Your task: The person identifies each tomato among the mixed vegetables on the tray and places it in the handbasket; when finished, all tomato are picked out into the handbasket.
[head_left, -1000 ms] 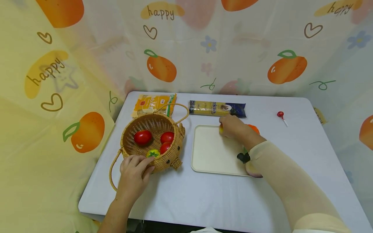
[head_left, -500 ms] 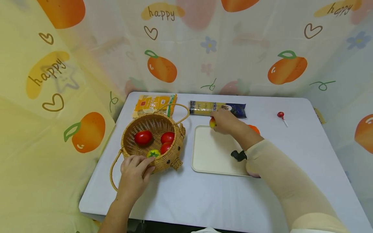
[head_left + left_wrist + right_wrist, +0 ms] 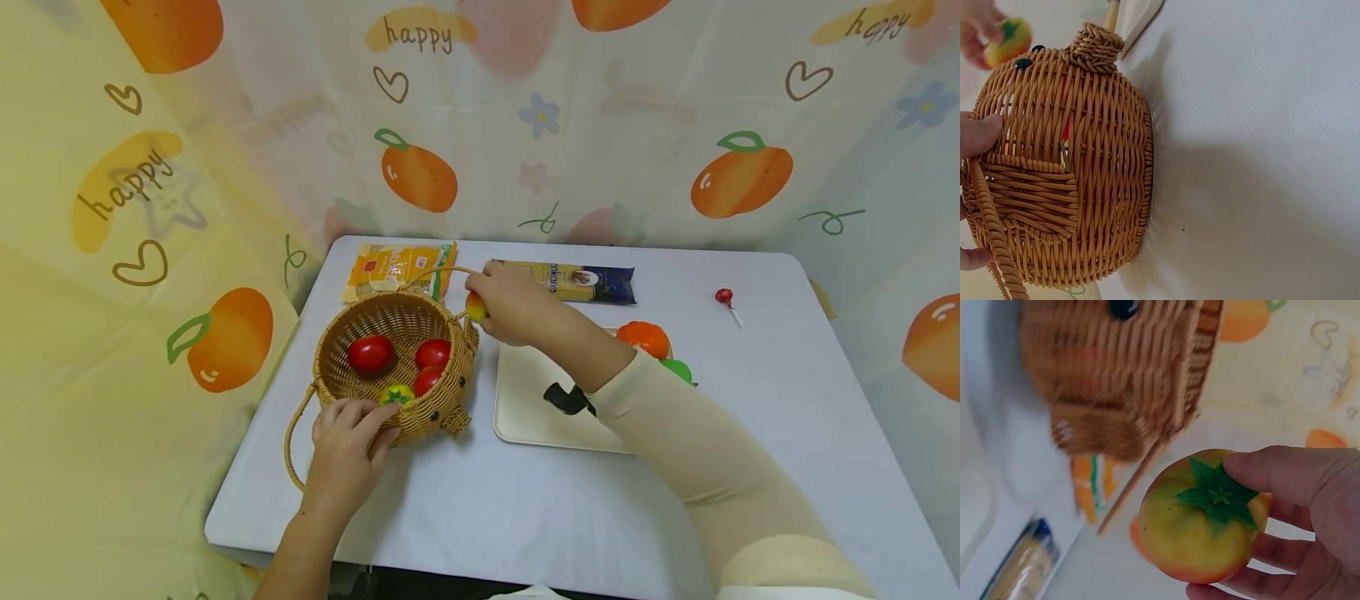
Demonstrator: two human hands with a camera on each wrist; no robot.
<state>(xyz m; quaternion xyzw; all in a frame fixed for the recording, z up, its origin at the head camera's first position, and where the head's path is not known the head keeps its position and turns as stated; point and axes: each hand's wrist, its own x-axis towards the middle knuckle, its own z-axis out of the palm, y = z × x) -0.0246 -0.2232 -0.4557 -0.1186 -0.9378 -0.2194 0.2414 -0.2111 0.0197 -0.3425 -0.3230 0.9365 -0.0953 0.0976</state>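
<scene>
My right hand (image 3: 517,307) pinches a yellow-red tomato with a green calyx (image 3: 1204,515) between thumb and fingers, held up beside the right rim of a wicker basket (image 3: 341,379). My left hand (image 3: 348,442) grips the near rim of that basket, thumb outside. Inside the basket lie several tomatoes: a red one (image 3: 371,354) at the left, two red ones at the right, and a yellow-green one (image 3: 396,395) by my left fingers. In the left wrist view the woven wall (image 3: 1104,150) fills the left side, and the held tomato (image 3: 1010,44) appears beyond it.
Right of the basket is a cream tray (image 3: 525,417), partly under my right arm. An orange pepper-like piece (image 3: 643,337) and a green one (image 3: 678,369) lie at its right edge. Behind are a yellow packet (image 3: 397,267) and a pasta bag (image 3: 592,283). A lollipop (image 3: 724,297) lies far right.
My right hand has carried the yellow-red tomato leftward from above the tray to the basket's right rim. My left hand stays on the basket. The orange and green pieces show more now.
</scene>
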